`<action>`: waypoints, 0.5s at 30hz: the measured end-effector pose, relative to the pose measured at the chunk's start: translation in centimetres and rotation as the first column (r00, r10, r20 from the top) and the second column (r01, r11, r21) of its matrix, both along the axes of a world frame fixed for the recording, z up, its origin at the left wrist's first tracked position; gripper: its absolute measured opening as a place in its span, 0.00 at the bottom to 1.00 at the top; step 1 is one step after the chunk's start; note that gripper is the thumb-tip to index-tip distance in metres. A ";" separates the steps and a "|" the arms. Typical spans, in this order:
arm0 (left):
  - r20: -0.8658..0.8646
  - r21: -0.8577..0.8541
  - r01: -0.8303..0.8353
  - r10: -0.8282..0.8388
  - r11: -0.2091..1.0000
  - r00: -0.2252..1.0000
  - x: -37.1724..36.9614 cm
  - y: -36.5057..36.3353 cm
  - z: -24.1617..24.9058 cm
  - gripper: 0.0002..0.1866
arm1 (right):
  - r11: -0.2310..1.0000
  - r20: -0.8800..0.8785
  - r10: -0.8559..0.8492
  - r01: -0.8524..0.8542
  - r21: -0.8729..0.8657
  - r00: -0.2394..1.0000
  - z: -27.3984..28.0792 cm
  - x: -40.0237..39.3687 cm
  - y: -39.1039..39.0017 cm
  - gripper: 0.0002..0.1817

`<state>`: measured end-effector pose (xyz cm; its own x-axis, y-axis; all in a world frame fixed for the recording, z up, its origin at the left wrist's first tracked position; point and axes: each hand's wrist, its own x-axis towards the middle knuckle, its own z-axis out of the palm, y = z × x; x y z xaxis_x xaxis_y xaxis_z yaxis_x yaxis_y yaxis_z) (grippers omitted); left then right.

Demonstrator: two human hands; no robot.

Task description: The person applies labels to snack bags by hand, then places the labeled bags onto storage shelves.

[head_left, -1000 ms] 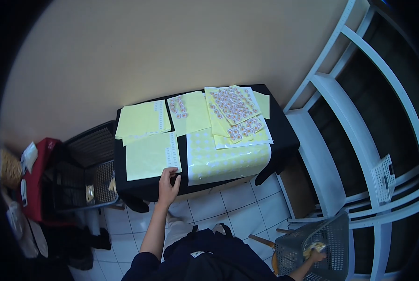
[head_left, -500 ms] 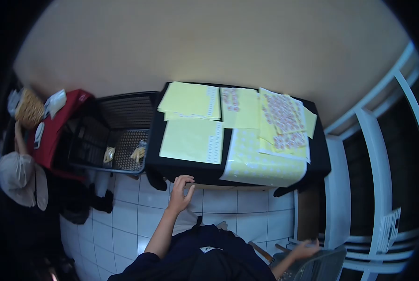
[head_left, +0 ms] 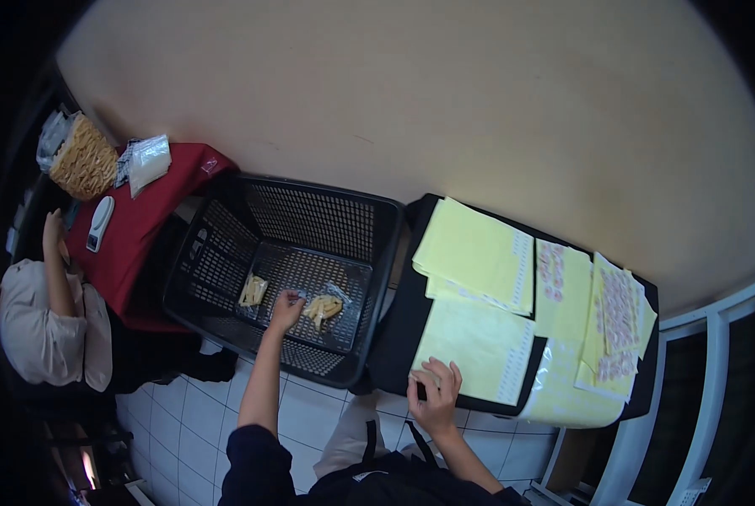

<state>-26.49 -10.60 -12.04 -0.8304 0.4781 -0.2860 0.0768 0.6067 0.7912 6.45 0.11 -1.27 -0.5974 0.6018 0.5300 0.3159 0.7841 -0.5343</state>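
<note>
Yellow sheet [head_left: 477,346] lies flat at the near edge of the black-covered table [head_left: 399,337], and the right hand [head_left: 435,395] is down on its near-left corner, fingers curled over the paper's edge; whether it truly pinches the sheet cannot be told from here. Left hand [head_left: 285,309] reaches over the near rim into the black basket [head_left: 226,253], fingers loosely bent and apparently holding nothing, just beside a small packet [head_left: 323,307] of pale sticks on the mesh floor. A second packet [head_left: 253,290] sits further left in the same basket, apart from the hand.

Going deeper on the table: another stack of yellow sheets [head_left: 477,253] lies behind the first, and off to the right, sheets dotted with pink stickers [head_left: 618,316] overlap each other.

On the far left, another person in a light sleeve [head_left: 44,325] sits at a red cloth [head_left: 137,232], where a bag of sticks [head_left: 82,160] stands near the wall.
</note>
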 end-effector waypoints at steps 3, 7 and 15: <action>-0.100 -0.315 0.162 -0.202 0.935 0.974 -5.3 0.5 -7.4 0.24 | 0.999 0.078 -0.034 0.035 -0.013 0.996 -0.3 -1.6 -0.6 0.10; -0.122 -0.438 0.232 -0.314 0.868 0.942 -7.5 2.3 -14.7 0.29 | 0.992 0.196 -0.126 0.127 0.008 0.972 -0.3 -2.5 -0.7 0.10; -0.102 -0.685 0.252 -0.432 0.684 0.896 -3.4 6.5 -19.4 0.46 | 0.957 0.076 -0.271 0.260 0.126 0.960 0.2 -3.7 -0.6 0.06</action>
<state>-29.89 -4.10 -31.42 -0.7280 0.5181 -0.4490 0.5113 0.8466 0.1480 2.72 -0.47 -1.03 -0.4733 0.6841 0.5549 0.5638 0.7193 -0.4059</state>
